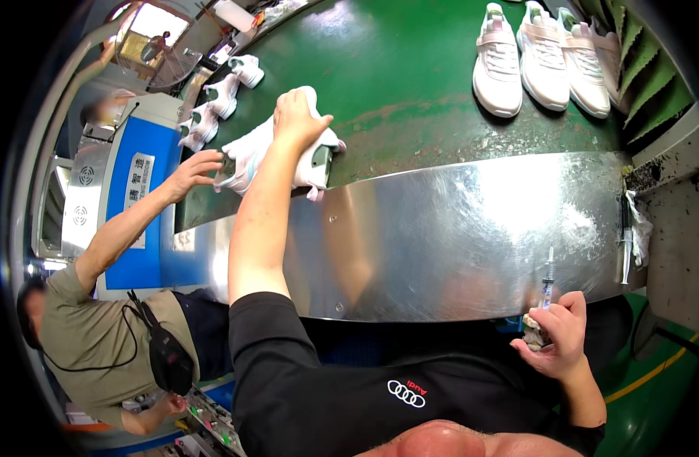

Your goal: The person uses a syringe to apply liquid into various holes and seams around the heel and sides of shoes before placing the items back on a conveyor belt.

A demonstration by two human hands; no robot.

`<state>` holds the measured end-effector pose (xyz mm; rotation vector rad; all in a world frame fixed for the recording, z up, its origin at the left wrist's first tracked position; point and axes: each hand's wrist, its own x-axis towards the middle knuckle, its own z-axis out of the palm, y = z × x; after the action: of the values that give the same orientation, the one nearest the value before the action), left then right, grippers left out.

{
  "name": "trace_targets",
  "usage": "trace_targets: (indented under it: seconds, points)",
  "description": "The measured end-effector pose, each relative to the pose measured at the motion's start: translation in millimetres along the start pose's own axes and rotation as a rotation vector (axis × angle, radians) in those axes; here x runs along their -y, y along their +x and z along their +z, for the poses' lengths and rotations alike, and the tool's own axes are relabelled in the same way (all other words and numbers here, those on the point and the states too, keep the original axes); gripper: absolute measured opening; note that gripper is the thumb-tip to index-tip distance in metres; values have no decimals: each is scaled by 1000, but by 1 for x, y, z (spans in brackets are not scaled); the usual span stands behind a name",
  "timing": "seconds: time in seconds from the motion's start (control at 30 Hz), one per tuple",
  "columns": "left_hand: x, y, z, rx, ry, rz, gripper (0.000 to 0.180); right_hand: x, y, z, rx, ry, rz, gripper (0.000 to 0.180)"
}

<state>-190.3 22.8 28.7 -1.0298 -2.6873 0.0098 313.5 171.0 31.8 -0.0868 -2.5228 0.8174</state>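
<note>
My left hand (294,122) reaches out over the green surface, its fingers closed over one of the white sneakers (250,145) bunched there. My forearm and hand hide part of these shoes. At the lower right, my right hand (560,335) grips a slim clear syringe (548,289) with blue marks, its thin tip pointing away from me. A crumpled whitish wad (535,333), perhaps a rag, is in the same hand. A co-worker's hand (193,174) extends to the left end of the bunched sneakers, fingers spread.
A shiny metal ledge (433,236) runs before me along the green conveyor belt (395,76). Several white sneakers (498,72) stand far right; smaller ones (222,97) stand far left. A co-worker (113,343) is at my left beside a blue-and-white machine (132,198). A syringe-like tool (626,240) rests at the ledge's right end.
</note>
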Motion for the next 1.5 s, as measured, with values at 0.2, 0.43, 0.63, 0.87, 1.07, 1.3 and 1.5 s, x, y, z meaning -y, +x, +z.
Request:
trace_targets:
  seconds: [0.2, 0.43, 0.63, 0.87, 1.07, 1.3, 1.5]
  points:
    - [-18, 23, 6, -26, 134, -29, 65, -3, -5, -2, -33, -1, 20, 46]
    - [-14, 40, 5, 83, 59, -152, 73, -9, -11, -11, -60, 29, 51, 42]
    - [-108, 4, -5, -29, -67, 529, 55, -18, -11, -8, -111, 61, 62, 44]
    - [-94, 7, -21, 11, -144, 166, 53, -38, -18, -22, -135, 58, 182, 43]
    - [-65, 4, -69, -29, -799, -40, 45, -38, -15, -39, -157, 95, 313, 46]
    - [-48, -87, -77, 550, -2446, 96, 63, -15, -5, -30, -95, 93, 244, 48]
    - [-162, -163, -52, 523, -2522, -332, 41, -11, -5, -24, -105, 671, 352, 65]
